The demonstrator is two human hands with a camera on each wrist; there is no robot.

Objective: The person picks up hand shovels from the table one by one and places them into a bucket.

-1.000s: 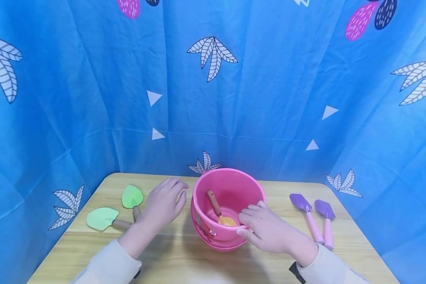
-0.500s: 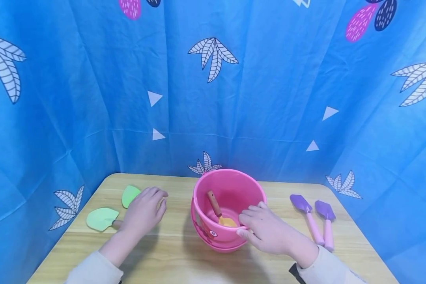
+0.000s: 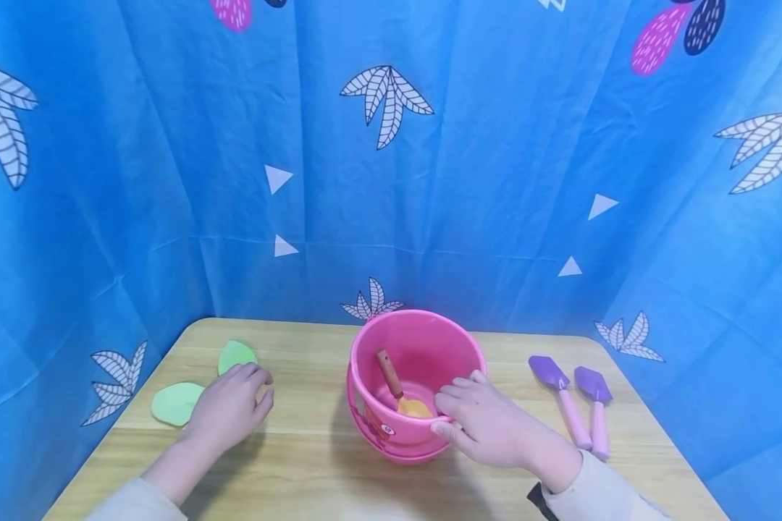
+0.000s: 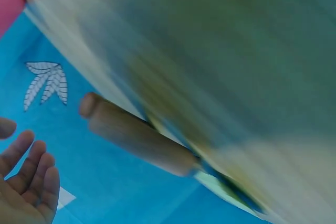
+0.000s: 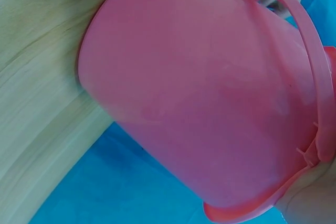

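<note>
A pink bucket (image 3: 378, 427) stands tilted at mid-table, and my right hand (image 3: 489, 420) grips its near-right rim, thumb outside and fingers inside. Within the bucket lies a toy shovel with a yellow blade (image 3: 414, 408) and a brown handle. At the left, my left hand (image 3: 231, 405) hovers over two green toy shovels, its fingers loosely bent and holding nothing. The farther green blade (image 3: 236, 354) and the nearer, paler one (image 3: 176, 404) show beside it; their handles are hidden under the hand. A brown wooden handle (image 4: 139, 137) appears near my left fingers (image 4: 37, 177) in the left wrist view.
Two toy shovels with purple blades, one farther left (image 3: 549, 371) and one farther right (image 3: 593, 383), lie side by side on the right of the wooden table (image 3: 300, 470). A blue patterned curtain (image 3: 495, 181) surrounds the table's back and sides.
My left hand has moved left and nearer to me, from beside the bucket to above the green shovels, covering their handles. My right hand keeps its grip on the rim.
</note>
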